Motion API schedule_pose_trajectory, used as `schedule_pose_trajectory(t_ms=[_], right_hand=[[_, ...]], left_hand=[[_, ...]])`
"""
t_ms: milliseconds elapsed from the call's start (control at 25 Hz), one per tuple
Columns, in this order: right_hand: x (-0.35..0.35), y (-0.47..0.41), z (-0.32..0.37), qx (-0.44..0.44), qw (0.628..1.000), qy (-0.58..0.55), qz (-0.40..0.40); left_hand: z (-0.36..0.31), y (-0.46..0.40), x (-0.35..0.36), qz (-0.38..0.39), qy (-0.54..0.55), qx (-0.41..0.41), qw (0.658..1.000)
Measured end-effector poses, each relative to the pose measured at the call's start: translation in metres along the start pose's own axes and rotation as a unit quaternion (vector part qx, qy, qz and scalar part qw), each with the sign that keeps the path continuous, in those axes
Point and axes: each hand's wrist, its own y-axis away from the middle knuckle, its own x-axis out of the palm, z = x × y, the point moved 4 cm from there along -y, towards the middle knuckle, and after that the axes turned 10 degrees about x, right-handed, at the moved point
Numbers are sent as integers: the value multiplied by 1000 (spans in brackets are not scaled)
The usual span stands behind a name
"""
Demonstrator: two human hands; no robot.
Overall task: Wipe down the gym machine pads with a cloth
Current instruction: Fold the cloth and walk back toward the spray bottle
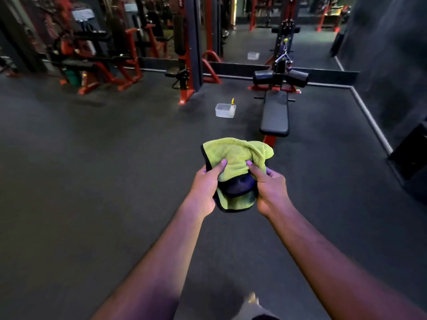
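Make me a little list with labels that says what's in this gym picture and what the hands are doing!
place: gym with a dark floor
cloth: yellow-green, dark edging, bunched up
left hand: grips the cloth's left side
right hand: grips the cloth's right side
bench: black pad, red frame, ahead of the hands, untouched
roller pads: two black ones beyond the bench
container: clear plastic box on the floor, left of the bench
spray bottle: yellow top, beside the container

A single wide-angle head-worn view looks forward and down: bare forearms reach out from the bottom edge, dark rubber gym floor (92,169) spreads ahead, red-framed machines (111,65) stand far off.
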Motion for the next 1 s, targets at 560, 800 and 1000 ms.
schedule_pose_trajectory(t_ms=[560, 800, 1000], right_hand=[[177, -552, 134, 15, 1000, 12, -12], [274, -779, 159, 25, 1000, -11, 1], [350, -958, 199, 38, 998, -26, -45]], left_hand=[[-48, -581, 80, -60, 32, -33, 997], [-68, -829, 76, -76, 48, -22, 996], [-101, -1036, 92, -50, 15, -49, 997]])
